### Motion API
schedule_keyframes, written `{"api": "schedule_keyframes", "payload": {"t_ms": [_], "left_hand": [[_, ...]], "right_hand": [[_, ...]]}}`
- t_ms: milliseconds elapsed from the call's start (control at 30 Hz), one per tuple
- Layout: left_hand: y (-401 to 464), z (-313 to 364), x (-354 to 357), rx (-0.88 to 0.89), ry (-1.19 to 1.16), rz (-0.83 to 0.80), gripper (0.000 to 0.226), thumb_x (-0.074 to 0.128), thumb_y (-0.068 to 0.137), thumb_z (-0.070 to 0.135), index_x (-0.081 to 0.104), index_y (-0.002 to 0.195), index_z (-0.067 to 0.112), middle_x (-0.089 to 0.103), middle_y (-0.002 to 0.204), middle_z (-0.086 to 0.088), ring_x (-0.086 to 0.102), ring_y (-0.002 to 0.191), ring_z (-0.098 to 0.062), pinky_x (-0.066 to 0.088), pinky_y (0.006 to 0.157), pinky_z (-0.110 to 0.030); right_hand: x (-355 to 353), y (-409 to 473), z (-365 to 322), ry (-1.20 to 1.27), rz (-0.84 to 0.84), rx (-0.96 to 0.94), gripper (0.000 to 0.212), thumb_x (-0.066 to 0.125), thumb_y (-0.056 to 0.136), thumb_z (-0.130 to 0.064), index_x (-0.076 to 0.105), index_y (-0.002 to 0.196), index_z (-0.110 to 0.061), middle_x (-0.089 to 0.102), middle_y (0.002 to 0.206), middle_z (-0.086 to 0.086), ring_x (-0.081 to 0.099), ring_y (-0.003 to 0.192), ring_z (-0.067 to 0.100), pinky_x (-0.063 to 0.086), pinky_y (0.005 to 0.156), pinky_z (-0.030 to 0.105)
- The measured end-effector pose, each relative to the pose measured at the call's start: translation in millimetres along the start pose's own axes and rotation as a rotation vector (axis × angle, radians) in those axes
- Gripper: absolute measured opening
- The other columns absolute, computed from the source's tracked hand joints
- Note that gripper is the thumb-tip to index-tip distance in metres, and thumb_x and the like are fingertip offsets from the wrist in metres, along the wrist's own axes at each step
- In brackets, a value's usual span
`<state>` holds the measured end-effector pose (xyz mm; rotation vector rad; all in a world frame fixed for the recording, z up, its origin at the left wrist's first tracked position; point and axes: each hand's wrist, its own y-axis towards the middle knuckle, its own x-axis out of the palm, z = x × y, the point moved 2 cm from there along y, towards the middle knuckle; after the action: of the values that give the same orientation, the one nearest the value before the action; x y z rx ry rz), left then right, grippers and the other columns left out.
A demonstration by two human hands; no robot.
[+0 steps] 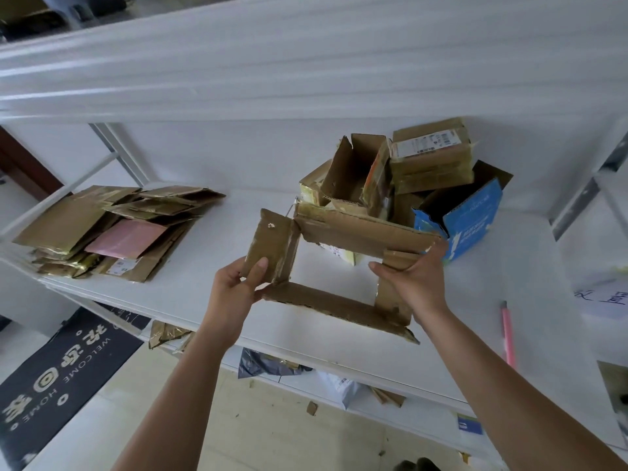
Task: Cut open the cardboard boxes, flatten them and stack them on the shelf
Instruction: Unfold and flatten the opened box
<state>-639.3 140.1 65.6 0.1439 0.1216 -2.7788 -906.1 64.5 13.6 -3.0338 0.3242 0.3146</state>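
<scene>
The white shelf (190, 294) ran across the view, with another white board above it and a pale wall behind. Both hands held an opened cardboard box (353, 229) just above the shelf, spread into a hollow rectangle through which the white surface showed. The left hand (234, 290) pinched the left end flap between thumb and fingers; the right hand (416, 277) gripped the right end flap, its fingers curled round it. On the shelf's left end lay a stack of flattened boxes (102, 229), one with a pink face up. Behind the held box stood a heap of uncut boxes (401, 171), a blue box (472, 215) at its right. A pink knife (508, 334) lay on the shelf to the right, well apart from the hands. Below, the pale tiled floor (272, 433) carried cardboard scraps and a dark welcome mat (54, 379).
</scene>
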Motion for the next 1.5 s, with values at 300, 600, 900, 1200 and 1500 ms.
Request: {"api": "schedule_keyframes", "payload": {"t_ms": [300,600,900,1200,1500], "left_hand": [[3.4,-10.8,1.5,-0.097,-0.227,-0.022,0.019,0.055,0.099,0.015,0.073,0.098,0.009,0.074,0.105,-0.011,0.072,0.097,-0.025,0.059,0.075,-0.029],[4.1,-62.0,-25.8,-0.462,-0.454,0.044,0.020,0.046,0.103,0.017,0.064,0.106,0.008,0.075,0.092,-0.010,0.072,0.076,-0.019,0.061,0.064,-0.027],[-34.0,-153.1,-67.8,-0.777,-0.511,0.241,0.023,0.042,0.089,0.022,0.057,0.093,0.004,0.058,0.100,-0.019,0.058,0.084,-0.036,0.048,0.079,-0.044],[-41.2,-163.4,-56.6,-0.916,0.289,-0.009,0.032,0.070,0.091,0.031,0.066,0.101,0.000,0.071,0.092,-0.012,0.066,0.075,-0.024,0.053,0.065,-0.031],[-15.9,-160.5,-25.8,-0.676,0.252,0.137,0.037,0.053,0.100,0.032,0.059,0.123,0.003,0.066,0.111,-0.011,0.064,0.100,-0.027,0.054,0.091,-0.044]], "right_hand": [[-11.6,-8.5,-14.4,0.100,-0.174,0.038,0.076,0.071,0.083,-0.012,0.025,0.141,-0.028,0.052,0.109,-0.005,0.059,0.089,0.007,0.049,0.058,0.008],[-16.0,-24.6,-15.5,-0.271,-0.687,-0.219,0.072,0.045,0.092,0.005,0.050,0.127,-0.057,0.059,0.083,-0.036,0.042,0.042,0.002,0.034,0.039,0.018],[45.0,-67.4,93.3,-0.777,-1.146,-0.062,0.076,0.043,0.087,0.007,0.037,0.149,-0.037,0.012,0.162,-0.020,0.005,0.151,0.006,0.010,0.118,0.030],[62.9,-38.6,104.5,-0.863,-0.779,-0.208,0.041,0.061,0.094,-0.039,0.056,0.133,-0.028,0.046,0.116,-0.007,0.047,0.117,0.015,0.043,0.099,0.031],[64.0,-20.9,133.1,-1.171,-0.803,-0.296,0.072,0.032,0.094,-0.069,0.010,0.151,-0.032,-0.029,0.160,-0.006,-0.029,0.146,0.020,-0.018,0.116,0.051]]}}
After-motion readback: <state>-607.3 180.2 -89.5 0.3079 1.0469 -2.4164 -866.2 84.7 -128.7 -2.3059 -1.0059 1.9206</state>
